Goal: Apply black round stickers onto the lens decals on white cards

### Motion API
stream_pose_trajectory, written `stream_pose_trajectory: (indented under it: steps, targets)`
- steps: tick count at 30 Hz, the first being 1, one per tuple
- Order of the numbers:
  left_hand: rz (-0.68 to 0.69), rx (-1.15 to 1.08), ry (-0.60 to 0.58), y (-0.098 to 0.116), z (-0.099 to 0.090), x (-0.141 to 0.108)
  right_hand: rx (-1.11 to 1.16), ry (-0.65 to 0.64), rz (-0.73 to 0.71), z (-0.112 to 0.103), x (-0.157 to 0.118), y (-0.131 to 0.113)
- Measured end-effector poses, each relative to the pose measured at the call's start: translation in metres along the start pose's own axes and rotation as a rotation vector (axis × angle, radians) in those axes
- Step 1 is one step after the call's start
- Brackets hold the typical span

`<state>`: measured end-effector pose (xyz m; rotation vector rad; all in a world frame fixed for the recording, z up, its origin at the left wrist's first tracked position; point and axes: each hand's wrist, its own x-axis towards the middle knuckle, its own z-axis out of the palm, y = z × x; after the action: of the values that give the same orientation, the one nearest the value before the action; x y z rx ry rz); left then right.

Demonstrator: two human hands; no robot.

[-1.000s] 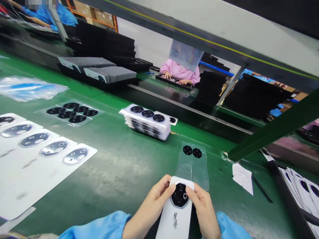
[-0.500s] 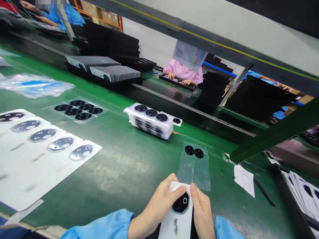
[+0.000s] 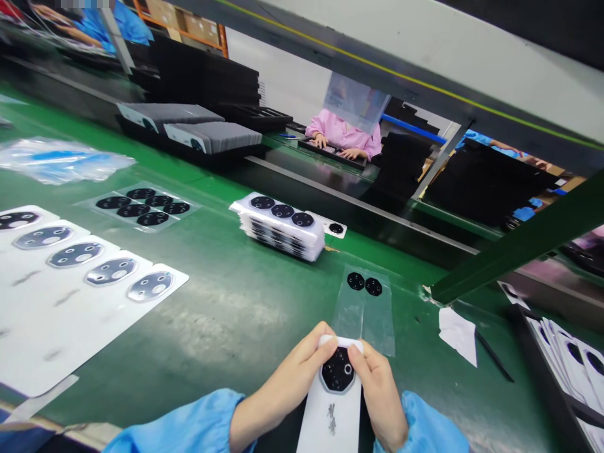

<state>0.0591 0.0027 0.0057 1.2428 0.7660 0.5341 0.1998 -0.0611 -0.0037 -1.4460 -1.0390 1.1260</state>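
A white phone back panel with dark lettering lies lengthwise toward me at the bottom of the view. On its upper part sits a black camera-lens sticker in a grey octagonal border. My left hand grips the panel's upper left edge, thumb on its face beside the sticker. At the upper right, my right hand pinches it too, its thumb close to the lens ring. Just beyond my fingers is a clear plastic sheet with two black stickers at its far end.
White panels with silver octagons overlap at left. Behind them lie a sticker sheet and plastic film. A sticker stack stands mid-bench. At right are a green post, paper scrap and black tray. A person in pink sits opposite.
My left thumb has slid off the black sticker toward the panel's top edge, uncovering it. My right thumb has come onto the panel's face. The view has shifted slightly.
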Motion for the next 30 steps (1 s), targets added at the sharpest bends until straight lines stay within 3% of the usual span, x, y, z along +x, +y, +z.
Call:
stream_pose_trajectory:
  steps: [7, 12, 21, 30]
  targets:
    - [-0.057, -0.122, 0.068, 0.000, 0.004, -0.003, -0.041, 0.097, -0.020, -0.005, -0.001, -0.007]
    - [-0.082, -0.170, 0.051, -0.002, 0.008, -0.005, -0.070, 0.161, -0.048, -0.007, 0.001, -0.007]
    - [-0.050, -0.127, 0.043, -0.004, 0.007, -0.003, -0.062, 0.150, -0.018, -0.007, 0.003, -0.004]
    - [-0.022, -0.219, -0.073, -0.014, 0.009, 0.003, -0.055, 0.165, 0.010, -0.007, 0.002, -0.004]
